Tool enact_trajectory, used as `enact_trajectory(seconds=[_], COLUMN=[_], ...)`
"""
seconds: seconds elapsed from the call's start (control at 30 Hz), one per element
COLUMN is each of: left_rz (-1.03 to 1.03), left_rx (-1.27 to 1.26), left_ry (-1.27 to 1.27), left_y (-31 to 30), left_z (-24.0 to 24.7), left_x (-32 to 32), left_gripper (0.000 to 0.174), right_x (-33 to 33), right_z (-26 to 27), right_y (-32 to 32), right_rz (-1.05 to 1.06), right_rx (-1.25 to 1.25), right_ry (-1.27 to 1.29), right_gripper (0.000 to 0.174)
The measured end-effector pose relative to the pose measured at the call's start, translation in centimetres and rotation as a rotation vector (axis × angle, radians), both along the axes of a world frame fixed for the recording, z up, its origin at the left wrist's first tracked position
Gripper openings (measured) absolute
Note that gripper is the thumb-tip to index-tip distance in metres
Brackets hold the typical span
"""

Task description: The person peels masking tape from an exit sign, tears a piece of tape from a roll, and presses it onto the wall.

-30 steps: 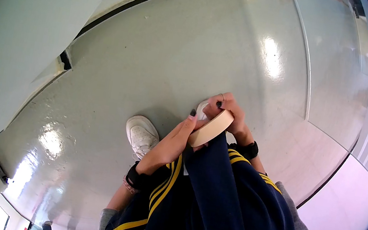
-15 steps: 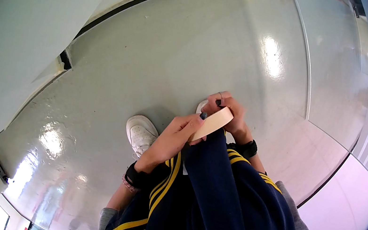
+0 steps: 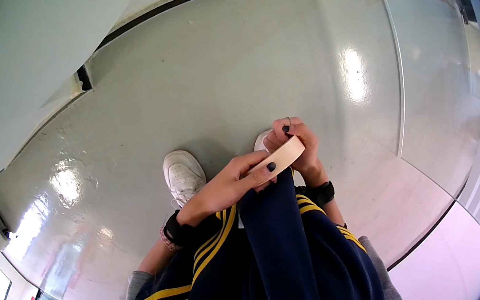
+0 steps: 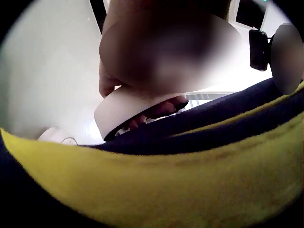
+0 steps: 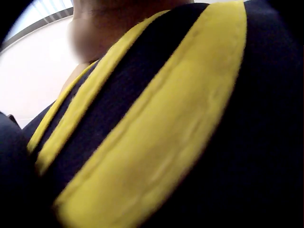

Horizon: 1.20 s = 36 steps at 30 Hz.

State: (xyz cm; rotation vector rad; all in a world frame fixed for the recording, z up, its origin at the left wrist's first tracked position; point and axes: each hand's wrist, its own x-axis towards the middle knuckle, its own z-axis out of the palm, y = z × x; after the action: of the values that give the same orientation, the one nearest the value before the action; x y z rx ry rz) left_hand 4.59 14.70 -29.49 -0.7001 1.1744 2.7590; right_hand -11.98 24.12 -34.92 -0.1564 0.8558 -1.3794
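A beige roll of tape [image 3: 289, 152] is held edge-on between both hands above the lap in the head view. My left hand [image 3: 228, 184] grips its near left part, the dark-nailed thumb lying across the outer face. My right hand [image 3: 302, 139] has its fingers curled at the far end of the roll, thumb close to the rim. In the left wrist view the tape roll [image 4: 124, 108] shows its broad pale side, with fingertips [image 4: 164, 109] under its lower edge. The right wrist view is filled mostly by striped cloth, so the right hand's work is hidden there.
Navy clothing with yellow stripes [image 3: 300, 246] lies under the hands. A white shoe [image 3: 183, 172] stands on the shiny grey floor [image 3: 233, 68]. A pale panel [image 3: 47, 28] rises on the left, and a glass partition [image 3: 443, 75] stands on the right.
My left hand has shifted along the roll, its thumb sliding from the near rim onto the outer face. The right hand stays nearly in place. Someone's legs at the lower left have moved mostly out of view.
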Motion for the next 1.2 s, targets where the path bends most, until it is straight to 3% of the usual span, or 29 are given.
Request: enact_trajectory(seconds=[0.37,0.57,0.63,0.77,0.83,0.97,1.03,1.1,1.2], left_rz=[-0.13,0.041,-0.089,-0.097,-0.129,0.003,0.061,0.016,-0.045], left_rx=[0.001,-0.119,-0.164,-0.114,-0.085,0.048,0.008,-0.051,-0.083], left_ry=[-0.209,-0.148,-0.196,-0.241,-0.382,-0.274,-0.031,-0.055,-0.149], left_y=[-0.6,0.4,-0.4,-0.6,-0.8,-0.5,0.2,0.3,0.0], left_z=[-0.8,0.2,0.0,0.0,-0.3,-1.5,-1.5,-1.2,-1.0], left_x=[0.4,-0.4,-0.3,-0.3,0.0,0.7,0.7,0.5,0.4], left_gripper=[0.034,0.033,0.034,0.036,0.038,0.036,0.035,0.035,0.037], right_x=[0.5,0.6,0.8,0.9,1.1,1.0,0.7,0.6,0.7], right_z=[0.7,0.1,0.3,-0.2,0.0,0.8,0.7,0.6,0.1], right_y=[-0.5,-0.3,-0.4,-0.1,-0.1,-0.8,-0.8,-0.8,-0.7], right_rz=[0.088,0.068,0.062,0.103,0.122,0.106,0.119,0.079,0.137], right_rx=[0.027,0.027,0.055,0.087,0.11,0.137,0.115,0.107,0.128], right_ry=[0.185,0.144,0.172,0.262,0.304,0.381,0.375,0.268,0.361], right_gripper=[0.034,0.035,0.035,0.034,0.034,0.037,0.037,0.037,0.036])
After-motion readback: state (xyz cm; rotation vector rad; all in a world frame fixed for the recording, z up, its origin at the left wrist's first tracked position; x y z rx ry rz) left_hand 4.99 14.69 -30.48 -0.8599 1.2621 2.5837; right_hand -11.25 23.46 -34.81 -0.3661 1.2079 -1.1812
